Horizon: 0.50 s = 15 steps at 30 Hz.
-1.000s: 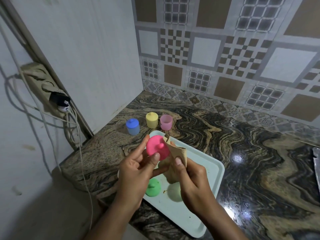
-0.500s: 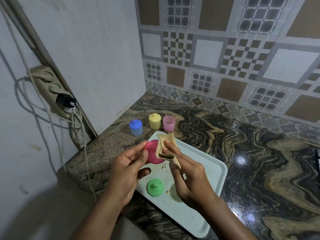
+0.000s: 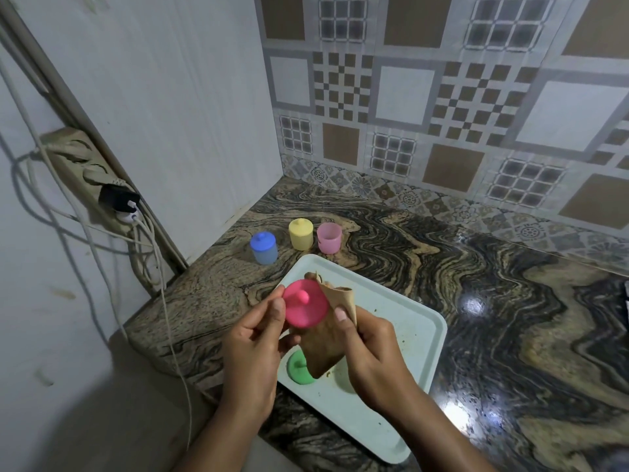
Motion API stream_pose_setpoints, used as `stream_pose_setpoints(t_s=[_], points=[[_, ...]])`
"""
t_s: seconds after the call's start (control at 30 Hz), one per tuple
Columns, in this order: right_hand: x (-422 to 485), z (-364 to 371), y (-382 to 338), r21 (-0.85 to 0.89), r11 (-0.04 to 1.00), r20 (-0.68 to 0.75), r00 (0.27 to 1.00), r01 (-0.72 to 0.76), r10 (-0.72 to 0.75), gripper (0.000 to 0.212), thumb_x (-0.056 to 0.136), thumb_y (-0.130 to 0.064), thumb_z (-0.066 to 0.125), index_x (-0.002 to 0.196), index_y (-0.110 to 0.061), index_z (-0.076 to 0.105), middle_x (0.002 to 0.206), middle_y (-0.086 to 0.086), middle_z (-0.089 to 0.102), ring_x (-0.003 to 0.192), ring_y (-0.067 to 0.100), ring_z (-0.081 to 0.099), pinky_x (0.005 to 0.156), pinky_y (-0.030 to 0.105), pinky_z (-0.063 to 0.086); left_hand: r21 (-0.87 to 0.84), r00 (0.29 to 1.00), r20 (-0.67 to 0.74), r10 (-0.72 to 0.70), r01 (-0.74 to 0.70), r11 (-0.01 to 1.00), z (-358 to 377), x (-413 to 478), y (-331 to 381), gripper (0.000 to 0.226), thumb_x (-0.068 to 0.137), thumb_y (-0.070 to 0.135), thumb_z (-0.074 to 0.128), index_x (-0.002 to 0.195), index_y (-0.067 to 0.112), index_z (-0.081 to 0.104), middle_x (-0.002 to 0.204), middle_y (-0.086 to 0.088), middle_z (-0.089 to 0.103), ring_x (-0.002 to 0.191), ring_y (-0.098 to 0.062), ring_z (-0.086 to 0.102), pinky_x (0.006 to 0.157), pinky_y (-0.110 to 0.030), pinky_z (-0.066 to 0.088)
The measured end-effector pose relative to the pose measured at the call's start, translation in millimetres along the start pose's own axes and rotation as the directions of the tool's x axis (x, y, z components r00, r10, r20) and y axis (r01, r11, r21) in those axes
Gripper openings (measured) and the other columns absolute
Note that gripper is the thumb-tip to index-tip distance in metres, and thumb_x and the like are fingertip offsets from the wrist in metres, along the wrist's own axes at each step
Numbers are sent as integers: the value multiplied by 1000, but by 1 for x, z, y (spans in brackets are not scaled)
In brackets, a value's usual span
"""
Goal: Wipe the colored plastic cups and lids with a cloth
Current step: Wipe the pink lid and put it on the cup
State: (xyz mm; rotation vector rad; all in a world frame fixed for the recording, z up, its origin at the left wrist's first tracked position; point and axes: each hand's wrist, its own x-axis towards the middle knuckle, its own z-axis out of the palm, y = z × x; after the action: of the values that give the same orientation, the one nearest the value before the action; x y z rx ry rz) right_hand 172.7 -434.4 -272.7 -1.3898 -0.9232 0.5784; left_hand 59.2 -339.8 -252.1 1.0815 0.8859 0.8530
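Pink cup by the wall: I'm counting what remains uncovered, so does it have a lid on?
No, the pink cup stands open-topped, while its pink lid is in the left hand.

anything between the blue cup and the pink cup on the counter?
Yes: the yellow cup, lid on, stands between the blue cup and the open pink cup, close beside the pink one. The head view shows it plainly.

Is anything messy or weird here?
Yes. The tray has brown crumbs and smudges on it, mostly near its right rim. The pink cup stands without a lid, unlike the blue cup and yellow cup beside it.
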Motion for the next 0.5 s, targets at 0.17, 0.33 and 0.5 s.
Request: stream_pose_setpoints(t_s=[0.17, 0.33, 0.5], points=[[1, -4, 0, 64, 998, -83, 997, 9, -4, 47, 103, -40, 45, 78, -1, 54, 60, 14, 47, 54, 30, 43, 52, 52, 40, 50, 996, 86, 39, -43, 998, 7, -2, 0, 58, 80, 16, 71, 134, 29, 57, 108, 3, 78, 96, -6, 72, 67, -26, 60], [-2, -15, -2, -191, 960, -83, 971, 204, -223, 22, 102, -22, 48, 91, -22, 67, 79, -14, 65, 64, 7, 58, 61, 22, 46, -11, 999, 17, -41, 41, 999, 7, 10, 2, 46, 83, 14, 71, 128, 18, 63, 96, -4, 80, 83, -9, 75, 60, -22, 57], [-5, -10, 15, -362, 852, 131, 926, 378, -354, 43, 101, -14, 48, 142, -2, 56, 154, 9, 49, 140, 16, 52, 108, 28, 49, 4, 994, 64, -88, 88, 996, 7, 11, -1, 37, 94, -6, 59, 122, 17, 68, 101, -6, 79, 86, -12, 75, 69, -23, 61]])
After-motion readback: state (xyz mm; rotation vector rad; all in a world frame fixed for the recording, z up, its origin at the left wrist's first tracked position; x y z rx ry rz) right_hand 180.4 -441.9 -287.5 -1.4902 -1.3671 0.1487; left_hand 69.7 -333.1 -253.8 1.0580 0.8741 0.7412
